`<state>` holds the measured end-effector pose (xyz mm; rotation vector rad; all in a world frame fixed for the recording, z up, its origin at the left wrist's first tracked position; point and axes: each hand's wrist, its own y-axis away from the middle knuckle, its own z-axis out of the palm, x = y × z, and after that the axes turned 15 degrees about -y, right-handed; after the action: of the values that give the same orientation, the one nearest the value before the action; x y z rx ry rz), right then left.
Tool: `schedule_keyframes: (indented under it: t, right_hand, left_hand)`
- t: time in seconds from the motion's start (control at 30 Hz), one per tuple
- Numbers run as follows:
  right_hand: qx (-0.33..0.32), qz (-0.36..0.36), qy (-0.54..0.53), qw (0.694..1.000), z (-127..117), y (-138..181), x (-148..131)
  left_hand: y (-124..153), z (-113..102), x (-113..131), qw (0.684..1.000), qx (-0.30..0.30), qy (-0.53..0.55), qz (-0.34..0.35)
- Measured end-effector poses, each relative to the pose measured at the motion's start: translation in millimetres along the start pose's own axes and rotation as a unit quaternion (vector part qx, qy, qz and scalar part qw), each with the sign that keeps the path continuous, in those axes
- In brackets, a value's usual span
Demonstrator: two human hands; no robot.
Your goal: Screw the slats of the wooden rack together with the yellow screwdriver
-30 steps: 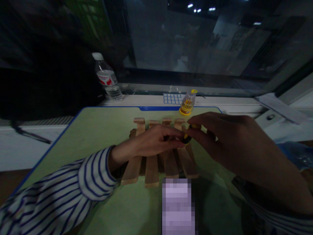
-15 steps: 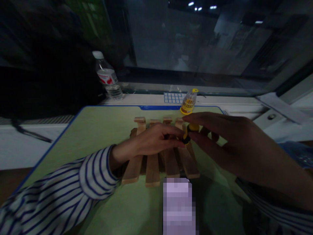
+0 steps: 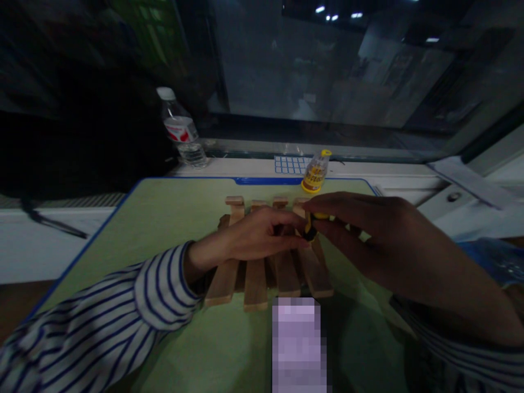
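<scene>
Over a rack of wooden slats (image 3: 256, 284), my left hand (image 3: 262, 232) pinches a small yellow-and-black piece (image 3: 310, 231) between thumb and fingertips. My right hand (image 3: 368, 234) comes in from the right, its thumb and fingers closed on a small yellow piece (image 3: 321, 216). The two pieces meet or nearly meet; whether they are joined I cannot tell. Their exact kind is too small and dark to make out. Beneath my left hand, the middle of the rack is hidden.
A clear bottle with a yellow cap and base (image 3: 315, 173) stands at the back edge of the green table (image 3: 172, 218). A water bottle (image 3: 182, 131) and a blue-gridded sheet (image 3: 291, 164) are on the window sill. A blurred-out phone-shaped object (image 3: 298, 344) lies in front.
My right hand has turned slightly, and its yellow piece sits closer against the one in my left hand. My left hand has barely moved.
</scene>
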<state>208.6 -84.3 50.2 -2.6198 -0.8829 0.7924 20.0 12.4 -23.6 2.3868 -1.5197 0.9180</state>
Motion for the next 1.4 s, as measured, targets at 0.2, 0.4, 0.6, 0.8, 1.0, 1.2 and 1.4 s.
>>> schedule_keyframes:
  t: [0.2,0.4,0.6,0.8,1.0,1.2,1.4]
  right_hand:
    - [-0.008,0.013,-0.021,1.000,-0.9,-0.8,3.9]
    - [-0.013,0.020,-0.029,0.999,-1.7,-1.7,6.1]
    - [-0.007,0.041,-0.040,0.998,-2.2,-0.9,10.5]
    - [-0.002,0.055,-0.088,0.995,-3.3,-1.8,10.9]
    - [0.001,0.048,-0.114,0.992,-0.5,-1.4,11.4]
    - [-0.015,0.050,-0.096,0.994,-3.9,-2.6,9.5]
    - [-0.004,0.055,-0.068,0.996,-3.8,-2.3,13.4]
  left_hand:
    - [7.7,-14.9,17.8,0.992,0.063,-0.112,0.003]
    - [21.1,-39.1,16.9,0.930,0.251,-0.267,-0.011]
    - [47.9,-25.9,-21.4,0.897,0.273,-0.321,-0.131]
    - [67.6,4.4,-42.2,0.915,0.273,-0.075,-0.288]
    - [66.1,12.3,-44.5,0.929,0.207,0.096,-0.291]
    - [68.3,11.2,-43.8,0.920,0.206,0.137,-0.305]
    - [68.0,9.5,-40.3,0.917,0.185,0.176,-0.306]
